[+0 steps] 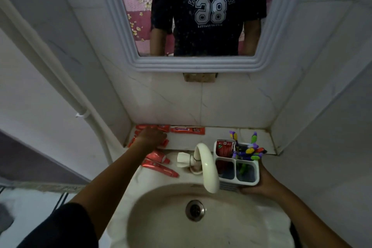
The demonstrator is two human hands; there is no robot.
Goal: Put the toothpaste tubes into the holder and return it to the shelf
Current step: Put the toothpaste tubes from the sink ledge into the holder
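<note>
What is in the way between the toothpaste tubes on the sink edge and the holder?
The white tap stands between them. Two red toothpaste tubes lie left of it on the sink rim, and the holder, held in the right hand, is on its right. The left hand must carry tubes over or around the spout.

The location was a domestic bathroom. A white washbasin [201,227] with drain [194,210] and curved tap [207,165] stood below a framed wall mirror [201,16], enclosed by tiled walls [201,102].
</note>
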